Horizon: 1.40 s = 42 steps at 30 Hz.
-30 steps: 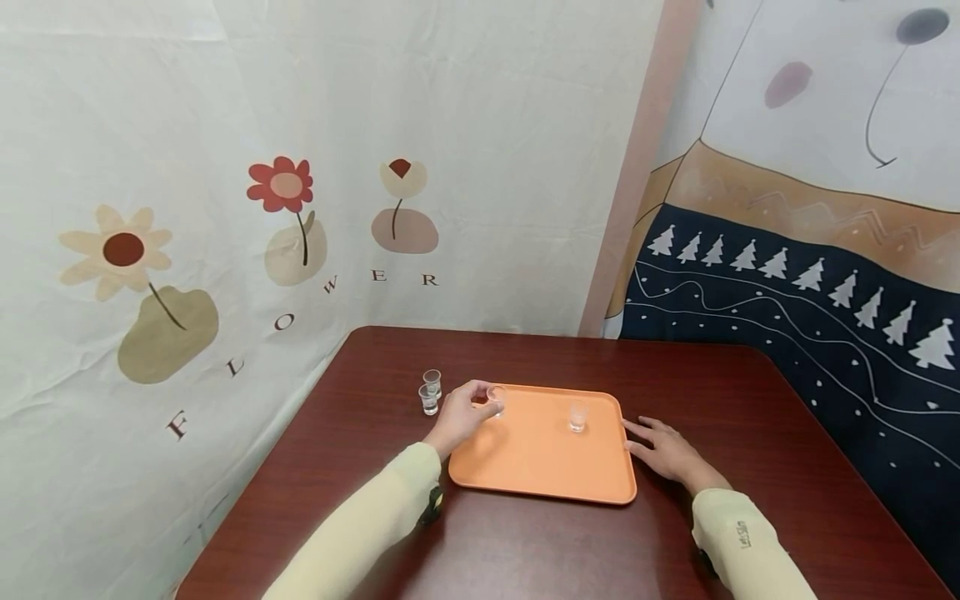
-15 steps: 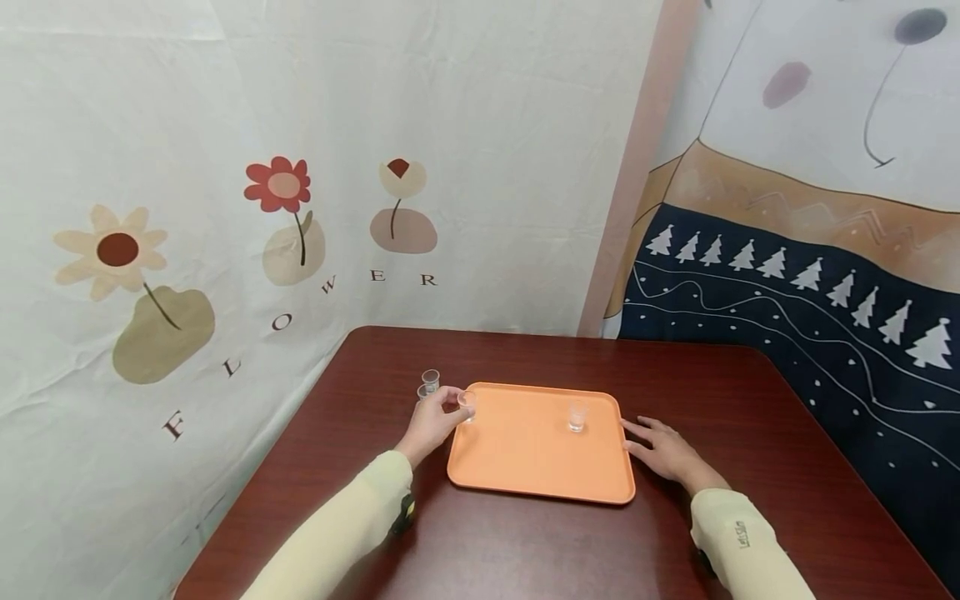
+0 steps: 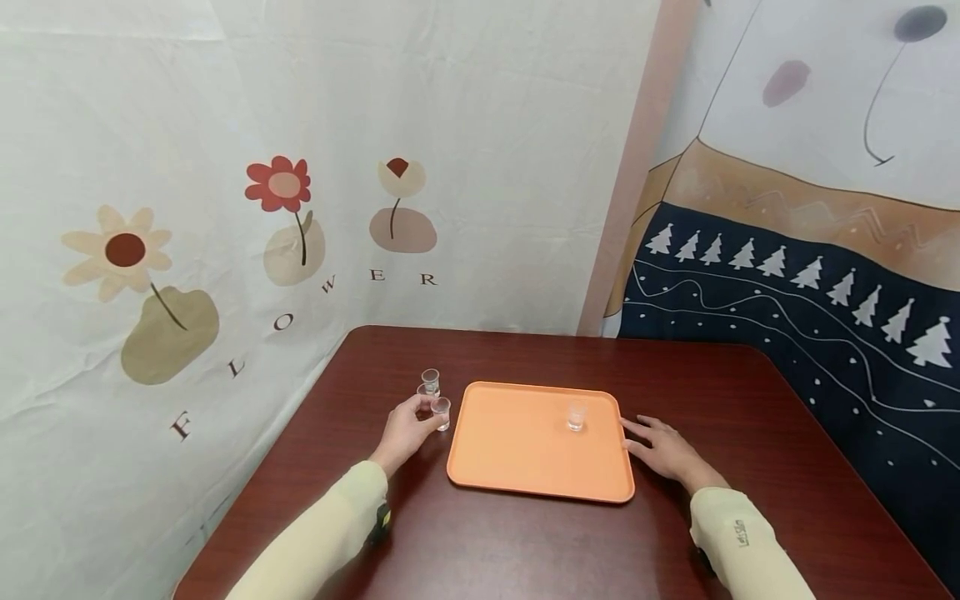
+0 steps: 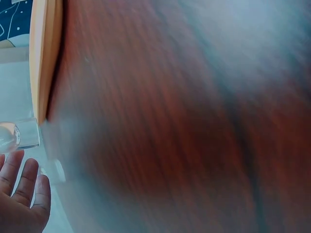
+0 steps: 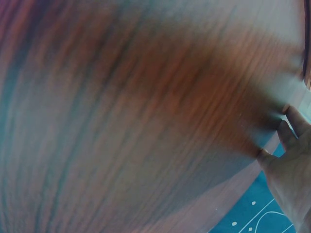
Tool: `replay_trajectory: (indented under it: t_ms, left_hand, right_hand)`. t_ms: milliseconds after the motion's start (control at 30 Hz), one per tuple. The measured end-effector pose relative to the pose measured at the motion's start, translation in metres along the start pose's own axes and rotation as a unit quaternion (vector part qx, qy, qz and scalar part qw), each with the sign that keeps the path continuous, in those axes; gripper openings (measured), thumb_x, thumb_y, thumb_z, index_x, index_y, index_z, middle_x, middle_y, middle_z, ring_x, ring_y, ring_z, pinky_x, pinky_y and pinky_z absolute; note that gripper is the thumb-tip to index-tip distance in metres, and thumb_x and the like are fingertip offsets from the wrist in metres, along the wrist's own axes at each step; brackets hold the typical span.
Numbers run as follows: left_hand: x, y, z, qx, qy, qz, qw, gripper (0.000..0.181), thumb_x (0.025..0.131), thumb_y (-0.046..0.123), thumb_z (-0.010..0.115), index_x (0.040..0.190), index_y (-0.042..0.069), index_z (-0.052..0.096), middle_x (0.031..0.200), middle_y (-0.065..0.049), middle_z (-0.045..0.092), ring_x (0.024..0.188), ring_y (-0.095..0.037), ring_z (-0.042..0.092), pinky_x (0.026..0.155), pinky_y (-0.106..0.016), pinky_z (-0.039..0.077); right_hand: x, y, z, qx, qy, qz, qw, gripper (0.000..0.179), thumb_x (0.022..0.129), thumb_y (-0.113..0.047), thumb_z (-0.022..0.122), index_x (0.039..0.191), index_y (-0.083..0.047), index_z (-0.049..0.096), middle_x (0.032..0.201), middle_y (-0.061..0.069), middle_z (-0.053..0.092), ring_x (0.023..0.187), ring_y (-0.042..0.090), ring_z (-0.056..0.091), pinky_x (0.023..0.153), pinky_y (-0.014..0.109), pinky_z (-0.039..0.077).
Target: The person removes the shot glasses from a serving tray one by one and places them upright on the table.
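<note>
Between the thumb and fingers of my left hand (image 3: pixel 406 432) is a small clear shot glass (image 3: pixel 441 417), upright, just left of the orange tray (image 3: pixel 525 467). The left wrist view shows this glass (image 4: pixel 20 136) only in part, at the left edge. Two more shot glasses stand right behind that hand: the far one (image 3: pixel 431 380) shows well, the nearer is mostly hidden. Another clear shot glass (image 3: pixel 576 418) stands on the tray's right half. My right hand (image 3: pixel 663 450) rests with fingers spread at the tray's right rim; in the right wrist view its fingertips (image 5: pixel 286 109) point toward the tray edge.
A dark red-brown wooden table (image 3: pixel 525 550) bears everything. Behind it hangs a pale cloth (image 3: pixel 510 208) printed with flowers and letters. At the right is a navy cloth (image 3: pixel 750 292) with white trees.
My left hand has moved left and toward me, carrying the shot glass from over the tray to beside the tray's left edge. My right hand has stayed in place.
</note>
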<state>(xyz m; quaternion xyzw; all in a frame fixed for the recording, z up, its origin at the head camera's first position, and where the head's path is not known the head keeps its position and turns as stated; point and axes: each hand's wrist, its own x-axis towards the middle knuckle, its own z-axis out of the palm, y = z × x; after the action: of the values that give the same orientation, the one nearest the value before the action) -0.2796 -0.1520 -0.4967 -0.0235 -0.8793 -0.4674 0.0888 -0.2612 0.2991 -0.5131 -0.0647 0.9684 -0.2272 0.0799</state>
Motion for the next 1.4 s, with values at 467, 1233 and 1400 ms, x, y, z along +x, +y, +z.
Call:
replay_trajectory:
  t_ms: [467, 1233, 1400]
  left_hand:
    - [0.0, -0.019, -0.015, 0.02, 0.022, -0.023, 0.9993, 0.035, 0.085, 0.018, 0.08, 0.113, 0.001, 0.067, 0.103, -0.011, 0.07, 0.098, -0.028, 0.063, 0.088, -0.045, 0.049]
    - [0.013, -0.021, -0.025, -0.014, 0.019, -0.033, 0.9992, 0.057, 0.088, 0.022, 0.076, 0.134, -0.003, 0.053, 0.122, -0.023, 0.062, 0.113, -0.036, 0.06, 0.097, -0.048, 0.047]
    - [0.022, -0.008, -0.028, -0.009, 0.025, -0.015, 0.9995, 0.056, 0.09, 0.025, 0.074, 0.135, -0.001, 0.053, 0.127, -0.023, 0.059, 0.117, -0.037, 0.056, 0.1, -0.05, 0.044]
  right_hand:
    - [0.0, 0.001, 0.001, -0.001, -0.001, 0.003, 1.0, 0.064, 0.099, -0.051, 0.053, 0.151, -0.015, 0.044, 0.151, 0.031, 0.031, 0.135, 0.057, 0.026, 0.101, 0.074, 0.026]
    - [0.002, 0.001, 0.002, 0.0, -0.005, 0.011, 0.9999, 0.063, 0.1, -0.05, 0.053, 0.151, -0.016, 0.043, 0.152, 0.03, 0.03, 0.136, 0.056, 0.027, 0.101, 0.074, 0.026]
    - [0.001, 0.001, 0.002, 0.002, -0.005, 0.011, 0.9999, 0.063, 0.1, -0.05, 0.053, 0.151, -0.016, 0.043, 0.152, 0.03, 0.03, 0.136, 0.056, 0.026, 0.101, 0.074, 0.026]
